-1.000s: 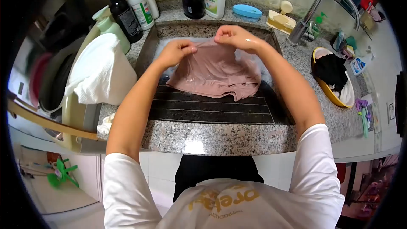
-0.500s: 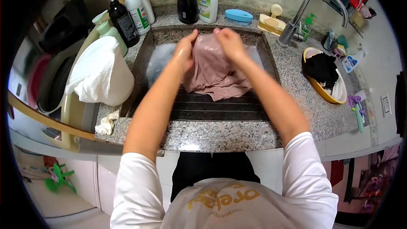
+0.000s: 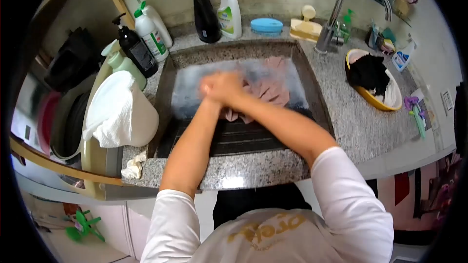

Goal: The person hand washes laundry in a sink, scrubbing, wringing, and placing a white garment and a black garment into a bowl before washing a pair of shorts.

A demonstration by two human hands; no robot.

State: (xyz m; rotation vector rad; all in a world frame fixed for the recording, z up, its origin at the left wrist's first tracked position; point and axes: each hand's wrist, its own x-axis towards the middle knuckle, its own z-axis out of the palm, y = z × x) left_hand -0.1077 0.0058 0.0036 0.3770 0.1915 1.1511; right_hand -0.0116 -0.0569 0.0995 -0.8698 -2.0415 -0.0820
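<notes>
A wet dusty-pink garment (image 3: 273,91) lies bunched in the stone sink, partly in cloudy, sudsy water (image 3: 187,80). My left hand (image 3: 208,90) and my right hand (image 3: 230,86) are pressed together over its left end, both closed, with folds of the fabric coming out below and to the right of them. Motion blurs the fingers, and the right hand hides much of the left. Under my wrists is the dark ridged washboard part (image 3: 234,139) of the sink.
A white bucket (image 3: 141,124) with a white towel stands left of the sink. Several bottles, including a black pump bottle (image 3: 205,17), and a blue brush (image 3: 266,25) line the back. At right are the faucet (image 3: 324,41) and a yellow-rimmed basin (image 3: 358,87) with dark clothes.
Both hands have come down and left and pressed together; before, they were apart, holding the garment up between them. The garment now lies lower, spread to the right in the sink. The view has shifted slightly.
</notes>
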